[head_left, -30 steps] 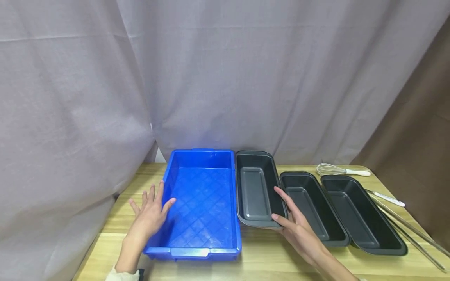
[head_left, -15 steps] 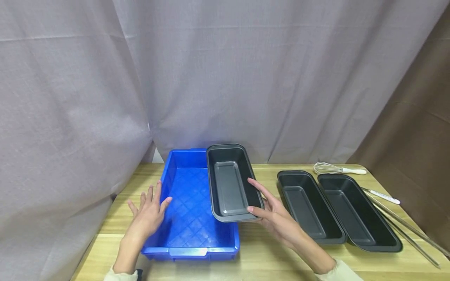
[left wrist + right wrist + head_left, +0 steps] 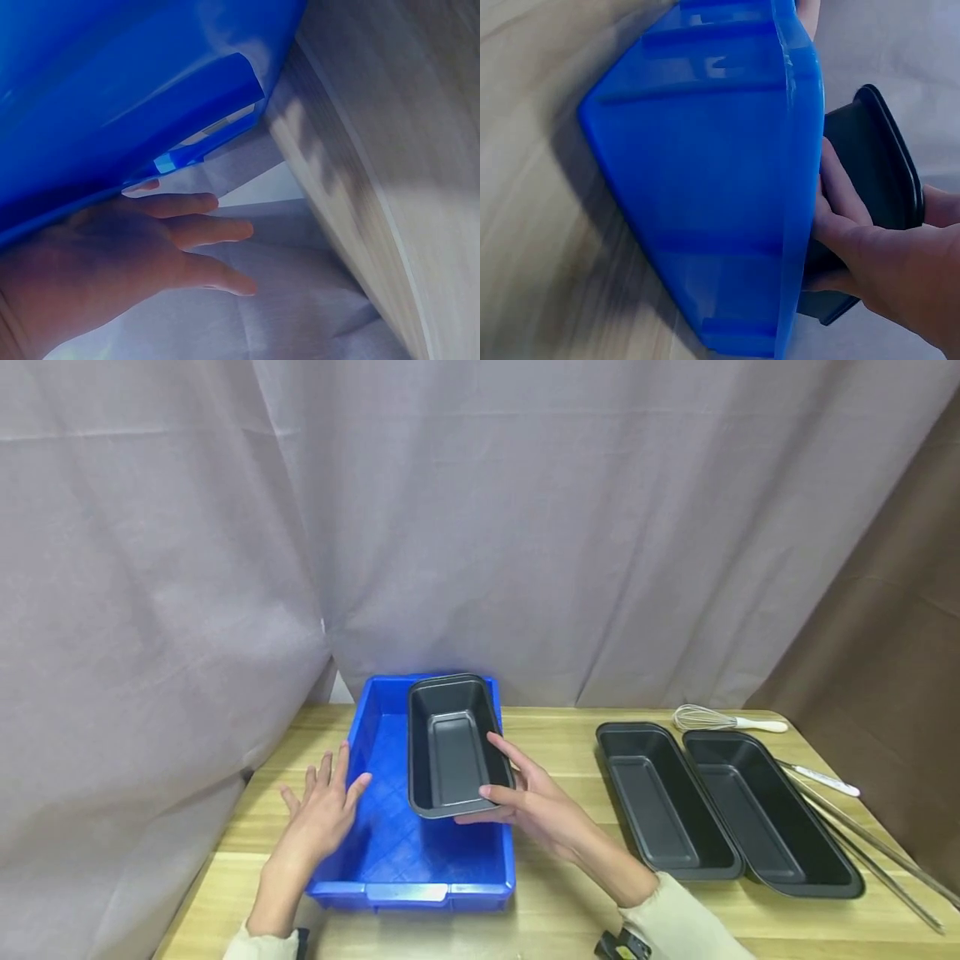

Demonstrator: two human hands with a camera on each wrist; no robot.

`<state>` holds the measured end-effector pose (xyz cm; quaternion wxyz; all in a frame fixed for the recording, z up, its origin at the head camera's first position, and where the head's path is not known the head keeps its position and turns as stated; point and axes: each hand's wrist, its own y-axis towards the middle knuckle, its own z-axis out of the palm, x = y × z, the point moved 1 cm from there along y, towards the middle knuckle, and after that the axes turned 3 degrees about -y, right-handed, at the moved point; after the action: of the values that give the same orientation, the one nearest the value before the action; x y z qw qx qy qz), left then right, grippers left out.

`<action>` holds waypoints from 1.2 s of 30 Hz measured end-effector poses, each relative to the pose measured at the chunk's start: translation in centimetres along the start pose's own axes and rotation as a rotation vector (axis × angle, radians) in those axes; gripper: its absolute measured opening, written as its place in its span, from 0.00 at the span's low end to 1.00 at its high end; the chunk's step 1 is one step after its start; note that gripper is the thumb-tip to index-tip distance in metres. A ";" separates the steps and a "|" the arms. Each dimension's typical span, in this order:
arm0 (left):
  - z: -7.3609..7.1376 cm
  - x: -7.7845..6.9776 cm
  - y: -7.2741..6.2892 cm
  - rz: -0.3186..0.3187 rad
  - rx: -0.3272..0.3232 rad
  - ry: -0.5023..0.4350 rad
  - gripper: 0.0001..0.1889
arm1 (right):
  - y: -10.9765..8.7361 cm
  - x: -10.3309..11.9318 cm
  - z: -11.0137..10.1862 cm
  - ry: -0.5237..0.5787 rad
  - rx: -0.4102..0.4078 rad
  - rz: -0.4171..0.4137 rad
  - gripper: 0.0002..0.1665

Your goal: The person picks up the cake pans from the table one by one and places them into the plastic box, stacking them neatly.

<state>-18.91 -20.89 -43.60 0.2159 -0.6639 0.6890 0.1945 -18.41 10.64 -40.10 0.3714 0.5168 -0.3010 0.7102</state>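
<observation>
Leftward travel marks the last second: the black pan point(image 3: 446, 760) was beside the right wall of the blue bin point(image 3: 405, 894) at first, then partly over the right rim, and now most of it is above the bin's right half. Its front right corner overlaps the right rim in the head view. The right hand point(image 3: 543, 807) has moved across with it, gripping the pan near that corner: two digits hook over the pan's edge onto its inner wall while other fingers lie underneath. From the right wrist, the pan shows held above the bin's rim, tilted.

At the bin's left side, the left hand point(image 3: 318, 822) has kept nearly the same place, its fingers straight and spread, the thumb reaching over the rim and the other fingers outside it. It is apart from the pan, which lies between the two hands, far closer to the right one.

To the right on the wooden table point(image 3: 555, 893), a second pan point(image 3: 652, 810) and a third pan point(image 3: 765, 818) sit side by side, as they did before. Behind them lies a whisk point(image 3: 727, 720) with a white handle; another white handle point(image 3: 825, 780) and thin metal rods point(image 3: 892, 884) lie right of the third pan.
</observation>
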 end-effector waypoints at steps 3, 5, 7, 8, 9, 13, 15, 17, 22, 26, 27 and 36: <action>0.0 0.0 0.1 0.004 -0.006 -0.004 0.39 | 0.8 0.1 0.4 -0.030 0.018 0.019 0.58; 0.0 0.0 0.0 0.004 -0.007 -0.007 0.39 | 1.3 -0.1 0.7 -0.075 0.014 0.053 0.57; 0.0 0.0 0.0 0.007 -0.008 -0.006 0.39 | 1.9 -0.3 1.0 -0.110 0.010 0.092 0.57; 0.0 0.0 0.1 0.007 -0.005 -0.006 0.39 | 2.1 -0.5 1.2 -0.119 0.011 0.111 0.57; 0.0 0.0 0.1 0.003 0.003 -0.005 0.39 | 2.4 -0.8 1.3 -0.123 0.012 0.126 0.57; 0.1 0.1 0.1 0.002 0.007 -0.011 0.39 | 3.6 -1.6 1.8 -0.119 0.018 0.131 0.57; 0.0 0.0 0.1 0.005 -0.001 -0.022 0.39 | 4.2 -2.0 1.9 -0.135 0.005 0.122 0.56; 0.0 0.0 0.1 0.009 -0.010 -0.026 0.39 | 4.8 -2.2 2.0 -0.156 -0.003 0.115 0.56; 0.0 0.0 0.1 0.005 -0.014 -0.025 0.38 | 5.6 -2.4 2.2 -0.187 0.002 0.124 0.55; 0.0 0.0 0.1 0.007 -0.013 -0.021 0.39 | 5.6 -2.5 2.4 -0.213 0.008 0.141 0.56; -0.1 0.0 0.1 0.007 -0.012 -0.021 0.39 | 5.6 -2.5 2.5 -0.234 0.006 0.151 0.56; -0.1 -0.1 0.1 0.011 -0.020 -0.020 0.39 | 5.5 -2.6 3.7 -0.587 -0.021 0.260 0.59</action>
<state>-18.98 -20.87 -43.50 0.2154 -0.6602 0.6885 0.2093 -20.61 4.09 -41.73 0.1806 0.6529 -0.4660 0.5691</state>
